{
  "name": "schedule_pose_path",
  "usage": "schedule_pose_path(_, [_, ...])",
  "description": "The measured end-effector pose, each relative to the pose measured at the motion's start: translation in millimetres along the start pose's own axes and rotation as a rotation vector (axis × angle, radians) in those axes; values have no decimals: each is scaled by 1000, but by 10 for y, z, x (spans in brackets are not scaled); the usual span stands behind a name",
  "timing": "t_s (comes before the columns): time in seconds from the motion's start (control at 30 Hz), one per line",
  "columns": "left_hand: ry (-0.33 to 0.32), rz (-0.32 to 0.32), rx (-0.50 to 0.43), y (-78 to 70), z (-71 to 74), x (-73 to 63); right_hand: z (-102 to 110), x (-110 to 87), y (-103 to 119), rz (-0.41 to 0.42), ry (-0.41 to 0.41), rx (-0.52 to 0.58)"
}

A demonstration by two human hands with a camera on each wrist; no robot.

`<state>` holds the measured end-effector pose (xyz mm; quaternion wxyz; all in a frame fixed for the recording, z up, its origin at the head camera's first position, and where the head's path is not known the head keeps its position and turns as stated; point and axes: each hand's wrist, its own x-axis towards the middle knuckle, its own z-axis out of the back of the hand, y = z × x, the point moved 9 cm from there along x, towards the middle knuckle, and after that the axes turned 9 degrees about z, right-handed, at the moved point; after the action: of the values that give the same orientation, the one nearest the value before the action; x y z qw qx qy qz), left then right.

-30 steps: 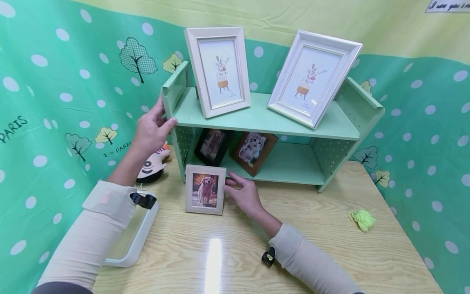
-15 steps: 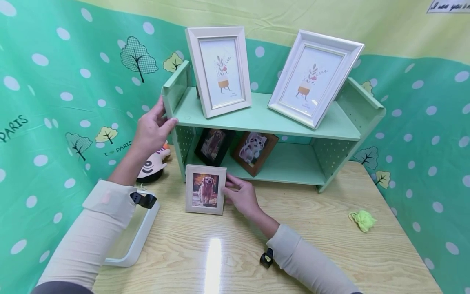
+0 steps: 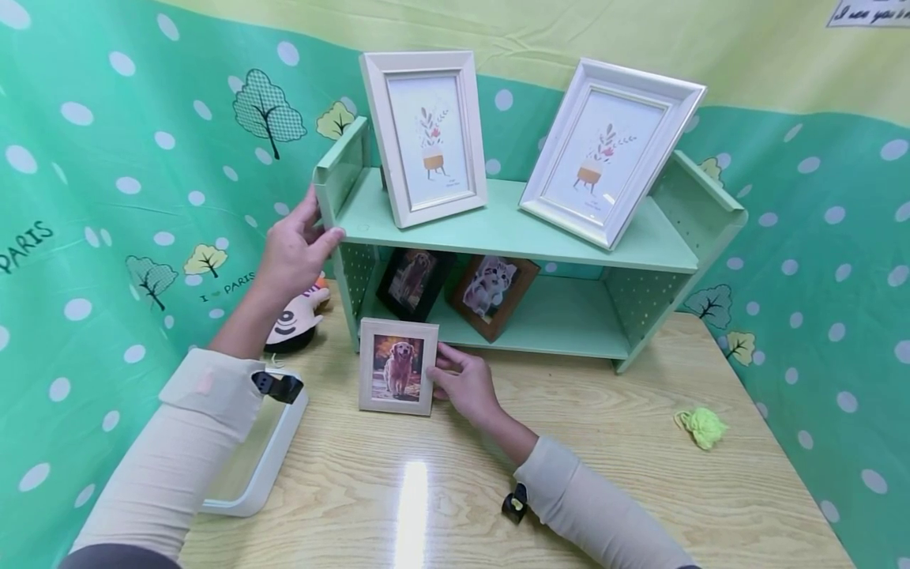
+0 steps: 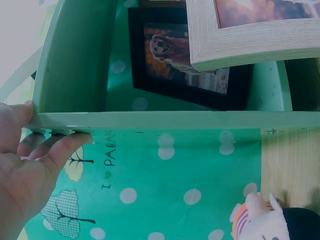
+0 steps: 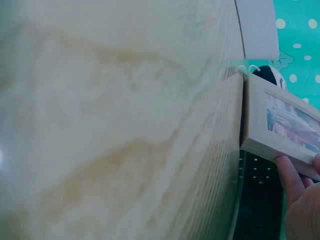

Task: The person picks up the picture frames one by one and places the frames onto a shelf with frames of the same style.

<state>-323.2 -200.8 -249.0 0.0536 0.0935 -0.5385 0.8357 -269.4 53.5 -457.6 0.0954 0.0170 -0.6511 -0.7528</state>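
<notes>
Wooden table point(image 3: 583, 403), dotted curtain point(image 3: 206, 150) behind: beige frame point(image 3: 398, 367) in front of the left end of the shelf point(image 3: 506, 225).
Left hand point(image 3: 291, 249) pinches the shelf's side, likely steadying it; right hand point(image 3: 465, 387) pinches the frame's right edge, perhaps for balance.

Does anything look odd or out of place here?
The crumpled lime-green bundle looks stray, lying alone on the right of the table. On the lower shelf, the brown kitten frame appears slanted, though camera angle may exaggerate it. No spill shows.

Wooden table point(image 3: 611, 403) — green shelf point(image 3: 498, 229), white tray point(image 3: 283, 454), plush toy point(image 3: 302, 318), lime tangle point(image 3: 704, 427), beige picture frame point(image 3: 398, 368) — seemingly standing
</notes>
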Motion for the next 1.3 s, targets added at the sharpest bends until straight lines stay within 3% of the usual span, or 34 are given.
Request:
schedule_pose_path(0.33, [4, 10, -4, 12, -3, 1, -3, -1, -10, -3, -5, 0])
schedule_pose_path(0.83, [8, 2, -21, 3, -14, 10, -9, -4, -12, -22, 51, 9])
schedule_pose_path(1.3, [6, 4, -16, 1, -10, -13, 136, -41, 4, -48, 35, 40])
